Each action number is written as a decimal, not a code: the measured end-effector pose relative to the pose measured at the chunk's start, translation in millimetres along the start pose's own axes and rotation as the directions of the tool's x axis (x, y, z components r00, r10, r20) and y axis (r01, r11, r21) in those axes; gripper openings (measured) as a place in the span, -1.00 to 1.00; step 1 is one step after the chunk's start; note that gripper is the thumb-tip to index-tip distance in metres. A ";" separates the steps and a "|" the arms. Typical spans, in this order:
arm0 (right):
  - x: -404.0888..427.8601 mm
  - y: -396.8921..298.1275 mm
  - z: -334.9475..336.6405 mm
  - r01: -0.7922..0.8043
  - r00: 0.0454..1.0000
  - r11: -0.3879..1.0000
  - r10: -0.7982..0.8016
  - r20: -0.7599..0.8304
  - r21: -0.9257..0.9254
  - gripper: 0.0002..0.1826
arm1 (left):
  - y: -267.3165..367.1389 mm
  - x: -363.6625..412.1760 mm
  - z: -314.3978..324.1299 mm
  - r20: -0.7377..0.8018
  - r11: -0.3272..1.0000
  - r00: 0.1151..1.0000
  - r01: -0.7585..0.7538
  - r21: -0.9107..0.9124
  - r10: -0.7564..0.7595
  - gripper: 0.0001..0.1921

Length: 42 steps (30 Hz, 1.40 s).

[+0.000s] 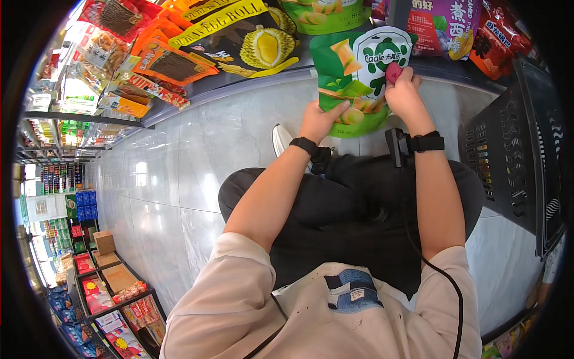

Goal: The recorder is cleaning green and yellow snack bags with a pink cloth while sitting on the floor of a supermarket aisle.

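A green and white snack pouch (345, 76) is held upright in front of the low shelf. My left hand (320, 119) grips its lower left edge, with the thumb across the front. My right hand (403, 92) is at the pouch's right side and pinches a dark red cloth (393, 72) against its front; whether these fingers also hold the pouch's edge I cannot tell. Just behind stands a similar green pouch (329, 15) on the shelf. To its left lies a black and yellow durian egg roll bag (242, 42), and to the right is a purple prune bag (441, 27).
A black plastic basket (502, 143) stands at my right, close to the shelf edge (215, 96). Orange snack bags (175, 67) fill the shelf at the left. Boxes (119, 278) of packaged goods stand at the lower left, beyond the grey tiled floor (166, 179).
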State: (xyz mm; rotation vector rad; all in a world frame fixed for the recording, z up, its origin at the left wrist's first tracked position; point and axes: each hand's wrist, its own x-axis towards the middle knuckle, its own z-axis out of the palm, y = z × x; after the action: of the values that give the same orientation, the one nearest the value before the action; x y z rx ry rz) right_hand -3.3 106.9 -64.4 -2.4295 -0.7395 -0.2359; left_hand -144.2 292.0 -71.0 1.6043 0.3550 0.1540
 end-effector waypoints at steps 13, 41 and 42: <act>-8.1 -58.1 -53.0 -0.135 0.979 0.913 0.184 -0.092 0.386 -0.52 | 73.0 -43.9 -17.4 -0.207 0.994 0.972 -0.111 0.006 0.110 -0.65; -20.1 -99.9 -69.6 0.210 0.928 0.932 -0.095 -0.360 0.296 -0.51 | 103.1 -70.6 -21.6 -0.424 0.874 0.897 -0.300 -0.382 0.123 -0.62; -29.8 -114.1 -71.8 0.246 0.940 0.925 -0.154 -0.306 0.288 -0.50 | 103.0 -70.0 -21.6 -0.425 0.856 0.898 -0.308 -0.416 0.117 -0.62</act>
State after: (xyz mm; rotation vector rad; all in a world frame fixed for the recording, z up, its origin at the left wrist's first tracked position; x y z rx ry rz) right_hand -91.6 128.9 39.5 -1.9590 -0.8284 -0.4879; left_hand -203.1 287.1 40.8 1.1095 0.4002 0.6918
